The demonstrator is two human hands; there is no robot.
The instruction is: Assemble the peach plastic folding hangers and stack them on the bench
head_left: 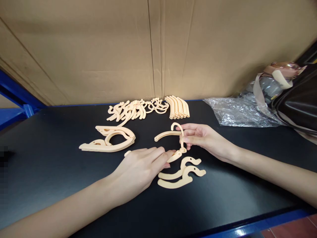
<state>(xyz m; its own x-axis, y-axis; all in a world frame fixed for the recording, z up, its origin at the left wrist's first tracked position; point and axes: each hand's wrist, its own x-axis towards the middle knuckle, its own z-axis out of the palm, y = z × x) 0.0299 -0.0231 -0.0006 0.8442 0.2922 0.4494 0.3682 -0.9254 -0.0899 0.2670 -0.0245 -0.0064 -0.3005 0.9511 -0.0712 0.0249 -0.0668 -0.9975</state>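
Cream plastic pieces that look like folding hanger parts lie before me. My right hand [196, 135] pinches a hanger hook [182, 135] by its stem, its curl pointing up and left. At the stem's foot, the hook meets the end of a curved hanger arm [175, 156]. Closed over that arm is my left hand [146, 167], which hides much of it. Behind the hook a loose curved arm [166, 134] reaches leftward from my right fingers; whether they touch it I cannot tell. Just below my hands lie two flat wavy arm pieces [182, 175], one overlapping the other.
Folded hangers [111, 140] lie left on the black tabletop [223, 198]. Along the back are a pile of wavy pieces [128, 109], loose hooks [158, 105] and stacked curved arms [176, 107]. A clear plastic bag [237, 110] and a strapped bottle [274, 82] are at the right.
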